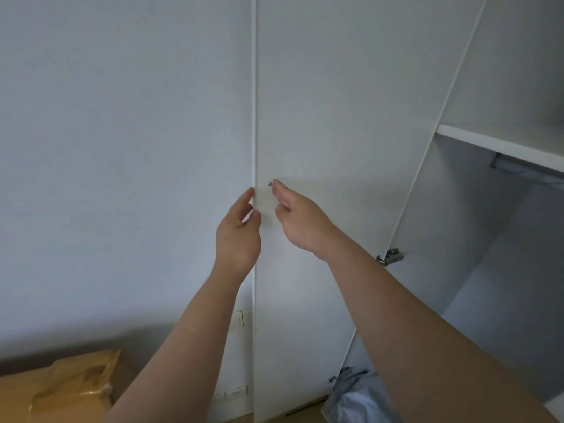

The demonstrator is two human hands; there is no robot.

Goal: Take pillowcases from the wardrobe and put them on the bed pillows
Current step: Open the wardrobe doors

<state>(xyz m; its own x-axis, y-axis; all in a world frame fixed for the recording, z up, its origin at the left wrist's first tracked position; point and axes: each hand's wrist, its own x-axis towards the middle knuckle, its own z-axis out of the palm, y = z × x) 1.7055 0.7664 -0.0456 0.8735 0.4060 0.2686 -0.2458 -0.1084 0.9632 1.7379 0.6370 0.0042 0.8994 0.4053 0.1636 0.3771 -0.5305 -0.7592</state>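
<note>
at the wardrobe door (320, 117) edge left hand (238, 236) grips, fingertips hidden; right hand (300, 218) loosely curled by knob (270, 184)

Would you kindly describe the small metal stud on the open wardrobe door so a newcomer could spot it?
Find the tall white wardrobe door standing open mid-view. Halfway up, near its left edge, a tiny silvery metal stud pokes out at the fingertips of the right hand. Unlike the bulkier metal hinge on the door's right edge, it is a lone dot.
</note>
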